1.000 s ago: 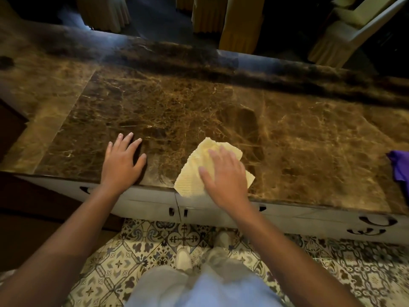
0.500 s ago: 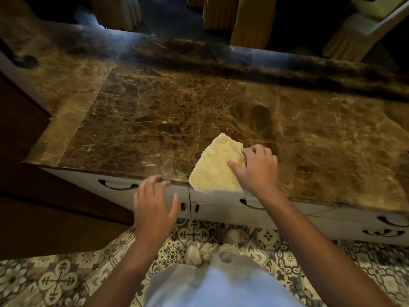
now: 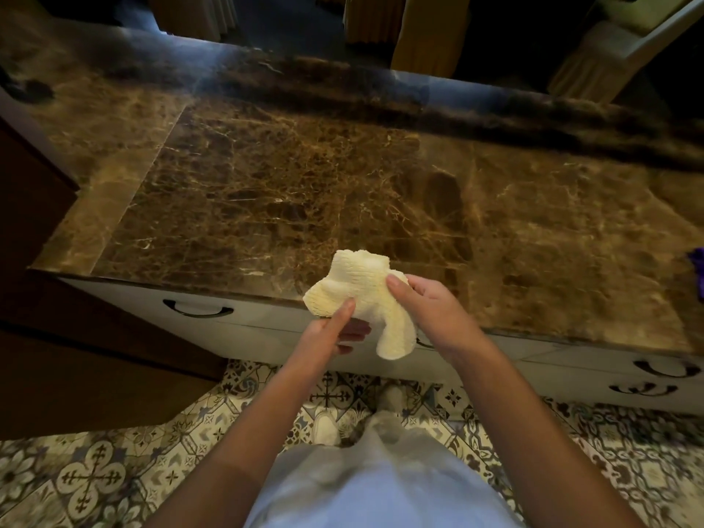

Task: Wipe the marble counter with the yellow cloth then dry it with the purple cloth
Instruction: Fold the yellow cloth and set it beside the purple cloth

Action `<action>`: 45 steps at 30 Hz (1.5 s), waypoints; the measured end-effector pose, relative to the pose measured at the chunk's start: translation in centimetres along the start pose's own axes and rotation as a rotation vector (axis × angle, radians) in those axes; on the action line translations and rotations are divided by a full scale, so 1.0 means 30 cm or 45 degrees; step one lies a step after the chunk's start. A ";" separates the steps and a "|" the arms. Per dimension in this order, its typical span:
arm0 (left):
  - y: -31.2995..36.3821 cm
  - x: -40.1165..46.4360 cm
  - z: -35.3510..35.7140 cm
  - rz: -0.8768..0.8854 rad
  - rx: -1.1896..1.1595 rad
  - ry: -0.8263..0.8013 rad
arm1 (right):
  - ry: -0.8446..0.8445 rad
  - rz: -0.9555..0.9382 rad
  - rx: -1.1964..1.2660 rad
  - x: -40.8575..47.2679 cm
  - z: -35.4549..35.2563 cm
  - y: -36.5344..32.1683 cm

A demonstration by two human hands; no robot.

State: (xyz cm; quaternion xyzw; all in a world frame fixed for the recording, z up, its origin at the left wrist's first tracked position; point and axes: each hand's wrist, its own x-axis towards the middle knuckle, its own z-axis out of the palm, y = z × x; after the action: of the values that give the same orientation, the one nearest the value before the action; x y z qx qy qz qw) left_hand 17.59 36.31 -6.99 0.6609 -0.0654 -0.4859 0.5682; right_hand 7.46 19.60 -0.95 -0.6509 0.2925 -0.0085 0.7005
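The yellow cloth [image 3: 364, 295] is bunched up and held in the air at the front edge of the brown marble counter [image 3: 304, 192], one end hanging down. My right hand [image 3: 430, 314] grips its right side. My left hand [image 3: 331, 333] pinches its lower left corner from below. A sliver of the purple cloth [image 3: 698, 270] lies on the counter at the far right edge of the view.
White drawers with dark handles [image 3: 198, 308] run under the counter. A dark wooden cabinet [image 3: 34, 222] stands at the left. Draped chairs [image 3: 594, 59] stand beyond the counter's far edge. Patterned floor tiles [image 3: 95, 474] lie below.
My right hand lifted the yellow cloth off the counter and bunched it. My left hand left the counter, dropped below the edge, then came up and took hold of the cloth.
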 end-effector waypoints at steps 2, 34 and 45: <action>0.002 -0.008 -0.008 0.015 0.022 -0.002 | -0.049 -0.060 0.145 -0.038 0.007 -0.005; 0.266 -0.223 0.536 0.558 0.123 -0.435 | 0.118 0.128 0.550 -0.421 -0.376 0.135; 0.207 -0.171 0.911 0.607 0.229 -0.177 | 0.298 -0.205 0.150 -0.617 -0.846 0.068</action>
State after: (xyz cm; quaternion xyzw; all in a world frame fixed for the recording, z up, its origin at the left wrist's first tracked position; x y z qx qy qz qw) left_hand -1.78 18.64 4.18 0.6398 -0.3011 -0.3749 0.5996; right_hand -19.31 4.16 5.02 -0.6248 0.3180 -0.1573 0.6956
